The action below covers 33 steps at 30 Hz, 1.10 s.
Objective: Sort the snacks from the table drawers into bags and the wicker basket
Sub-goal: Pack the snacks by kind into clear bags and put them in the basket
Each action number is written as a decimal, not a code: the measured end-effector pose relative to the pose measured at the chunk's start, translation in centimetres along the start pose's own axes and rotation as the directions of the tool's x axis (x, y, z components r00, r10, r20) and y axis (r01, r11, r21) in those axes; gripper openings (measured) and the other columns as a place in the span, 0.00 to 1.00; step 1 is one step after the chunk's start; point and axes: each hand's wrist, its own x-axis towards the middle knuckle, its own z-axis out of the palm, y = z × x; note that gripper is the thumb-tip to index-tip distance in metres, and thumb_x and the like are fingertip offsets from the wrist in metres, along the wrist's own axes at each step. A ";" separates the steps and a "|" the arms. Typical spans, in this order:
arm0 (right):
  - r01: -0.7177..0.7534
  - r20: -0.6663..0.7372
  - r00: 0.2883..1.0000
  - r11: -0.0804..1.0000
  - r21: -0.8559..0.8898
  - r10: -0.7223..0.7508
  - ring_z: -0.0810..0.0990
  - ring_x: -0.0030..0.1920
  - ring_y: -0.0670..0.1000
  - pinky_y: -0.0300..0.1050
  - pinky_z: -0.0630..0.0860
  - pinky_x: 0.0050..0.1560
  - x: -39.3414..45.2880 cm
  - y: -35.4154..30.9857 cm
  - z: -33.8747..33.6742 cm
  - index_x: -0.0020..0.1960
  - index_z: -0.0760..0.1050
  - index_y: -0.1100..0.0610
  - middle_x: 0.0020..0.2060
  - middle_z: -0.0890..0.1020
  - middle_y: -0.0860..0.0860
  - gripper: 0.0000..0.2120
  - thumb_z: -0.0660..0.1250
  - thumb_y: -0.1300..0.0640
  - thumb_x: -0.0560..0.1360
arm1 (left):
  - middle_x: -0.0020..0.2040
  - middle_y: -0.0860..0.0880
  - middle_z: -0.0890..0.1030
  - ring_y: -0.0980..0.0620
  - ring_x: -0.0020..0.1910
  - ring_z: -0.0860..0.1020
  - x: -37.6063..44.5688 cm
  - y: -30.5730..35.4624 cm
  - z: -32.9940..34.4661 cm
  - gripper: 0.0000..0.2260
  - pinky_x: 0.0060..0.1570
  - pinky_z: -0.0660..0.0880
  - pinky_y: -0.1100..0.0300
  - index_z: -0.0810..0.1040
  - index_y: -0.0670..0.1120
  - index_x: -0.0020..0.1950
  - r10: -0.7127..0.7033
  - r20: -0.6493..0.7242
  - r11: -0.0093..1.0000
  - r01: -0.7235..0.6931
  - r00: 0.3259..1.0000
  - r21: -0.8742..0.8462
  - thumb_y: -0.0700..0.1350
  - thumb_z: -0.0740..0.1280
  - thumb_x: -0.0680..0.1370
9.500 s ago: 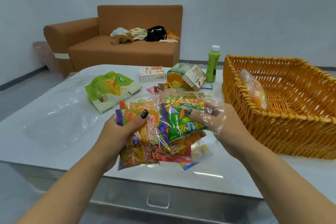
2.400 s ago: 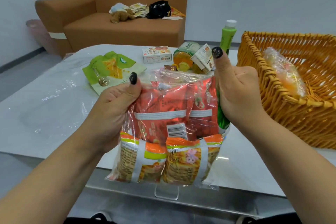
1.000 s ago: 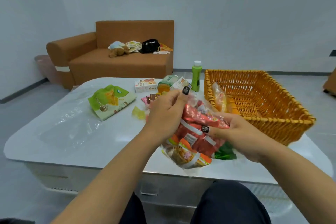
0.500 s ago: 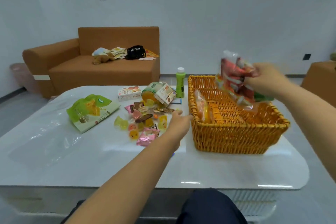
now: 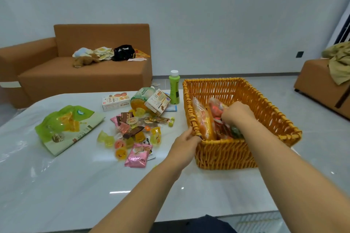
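The wicker basket [image 5: 269, 104] stands on the right of the white table [image 5: 75, 185]. My right hand [image 5: 237, 113] reaches down into it and grips a clear bag of red and orange snack packs [image 5: 217, 110]. Another clear bag with orange snacks [image 5: 203, 119] leans against the basket's left wall. My left hand [image 5: 184, 145] holds the basket's near left corner at the rim. A pile of loose small snacks and jelly cups [image 5: 136, 132] lies on the table left of the basket.
A green and white pouch [image 5: 66, 126] lies at the table's left. Behind the pile are a small box [image 5: 115, 100], a tipped jar and carton [image 5: 151, 100] and an upright green bottle [image 5: 174, 89]. An orange sofa [image 5: 85, 77] stands beyond.
My right hand has carried the filled bag from above the basket down into it. My left hand has closed on the basket's near left corner.
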 end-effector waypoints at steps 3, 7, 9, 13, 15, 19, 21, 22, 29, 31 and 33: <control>-0.005 0.026 1.000 0.997 -0.081 0.007 0.79 0.40 0.54 0.46 0.80 0.43 -0.3 -1.6 0.9 0.50 0.71 0.61 0.42 0.76 0.56 0.10 0.64 0.54 0.76 | 0.70 0.54 0.75 0.54 0.66 0.74 -0.5 -0.4 0.8 0.32 0.69 0.70 0.51 0.61 0.57 0.77 0.035 0.031 0.997 -0.037 0.999 0.068 0.55 0.64 0.74; 0.016 0.319 0.947 0.998 0.067 -0.037 0.77 0.47 0.57 0.50 0.78 0.46 -1.6 -1.5 -0.7 0.69 0.66 0.60 0.50 0.75 0.59 0.20 0.57 0.50 0.80 | 0.67 0.57 0.76 0.56 0.63 0.76 -0.1 -1.5 0.8 0.33 0.66 0.71 0.52 0.63 0.61 0.75 0.056 -0.037 0.998 -0.055 0.998 0.019 0.59 0.67 0.70; 0.039 0.405 0.903 0.966 0.254 -0.143 0.71 0.64 0.62 0.59 0.70 0.62 -1.7 -0.5 -2.1 0.74 0.60 0.53 0.66 0.70 0.60 0.23 0.52 0.46 0.82 | 0.67 0.54 0.74 0.53 0.65 0.74 0.3 -1.5 0.9 0.30 0.61 0.71 0.56 0.63 0.60 0.75 0.038 -0.028 0.999 -0.038 0.999 -0.015 0.55 0.68 0.74; -0.067 0.451 0.885 0.926 0.371 -0.116 0.74 0.64 0.60 0.60 0.67 0.69 0.3 1.6 -0.6 0.68 0.71 0.51 0.66 0.75 0.57 0.25 0.51 0.37 0.80 | 0.71 0.49 0.65 0.46 0.72 0.65 1.2 -1.3 1.8 0.40 0.63 0.67 0.55 0.57 0.65 0.76 0.038 0.010 0.999 -0.038 0.999 -0.006 0.62 0.66 0.64; -0.122 0.494 0.867 0.932 0.341 -0.067 0.76 0.61 0.60 0.60 0.70 0.66 1.2 1.8 1.1 0.67 0.71 0.53 0.62 0.77 0.58 0.30 0.51 0.34 0.78 | 0.76 0.51 0.55 0.46 0.75 0.58 1.3 -1.3 2.0 0.40 0.63 0.61 0.57 0.50 0.64 0.78 0.019 0.018 1.000 -0.018 1.000 -0.024 0.59 0.64 0.68; -0.130 0.516 0.851 0.915 0.382 -0.094 0.74 0.64 0.59 0.58 0.67 0.69 1.4 0.6 2.6 0.67 0.70 0.55 0.64 0.76 0.58 0.30 0.47 0.35 0.79 | 0.74 0.55 0.64 0.50 0.68 0.68 1.5 -1.7 2.3 0.40 0.69 0.68 0.49 0.46 0.67 0.77 0.028 0.092 0.993 -0.017 0.995 -0.113 0.56 0.62 0.69; -0.100 0.493 0.860 0.905 0.414 -0.130 0.78 0.58 0.58 0.56 0.69 0.67 1.2 0.4 2.6 0.56 0.74 0.56 0.55 0.80 0.58 0.26 0.45 0.40 0.82 | 0.73 0.55 0.65 0.50 0.67 0.69 1.6 -1.6 2.1 0.41 0.68 0.69 0.49 0.45 0.66 0.77 0.012 0.102 0.994 -0.001 0.995 -0.112 0.56 0.62 0.69; -0.089 0.483 0.865 0.905 0.416 -0.137 0.78 0.56 0.58 0.56 0.70 0.67 1.0 0.4 2.5 0.55 0.75 0.56 0.54 0.81 0.58 0.26 0.45 0.40 0.82 | 0.73 0.54 0.66 0.50 0.67 0.69 1.6 -1.4 2.0 0.41 0.68 0.69 0.49 0.45 0.66 0.78 -0.001 0.110 0.993 0.014 0.994 -0.114 0.56 0.62 0.68; 0.035 0.048 0.998 0.999 -0.004 -0.035 0.68 0.67 0.64 0.67 0.60 0.70 -0.1 -0.6 3.0 0.71 0.66 0.57 0.67 0.72 0.61 0.34 0.44 0.35 0.76 | 0.76 0.49 0.65 0.52 0.67 0.69 -0.6 -0.9 -0.9 0.31 0.60 0.73 0.55 0.53 0.55 0.80 -0.034 0.073 0.977 0.048 0.997 -0.208 0.42 0.62 0.81; 0.178 -0.140 0.975 0.983 0.037 -0.171 0.70 0.67 0.62 0.66 0.62 0.69 -1.7 -1.5 2.5 0.70 0.67 0.57 0.66 0.73 0.59 0.27 0.52 0.41 0.80 | 0.77 0.49 0.63 0.49 0.70 0.69 -1.5 -1.0 -2.3 0.28 0.65 0.73 0.51 0.57 0.51 0.79 -0.025 -0.009 0.982 0.022 1.000 -0.189 0.37 0.60 0.81; 0.441 -0.302 0.872 0.886 0.143 -0.385 0.73 0.64 0.57 0.56 0.69 0.66 -4.2 -2.7 2.3 0.68 0.71 0.59 0.63 0.76 0.56 0.19 0.58 0.51 0.80 | 0.74 0.49 0.68 0.48 0.69 0.71 -2.7 -1.1 -4.1 0.26 0.65 0.73 0.51 0.60 0.51 0.78 -0.009 -0.118 0.979 -0.016 0.993 -0.204 0.38 0.61 0.81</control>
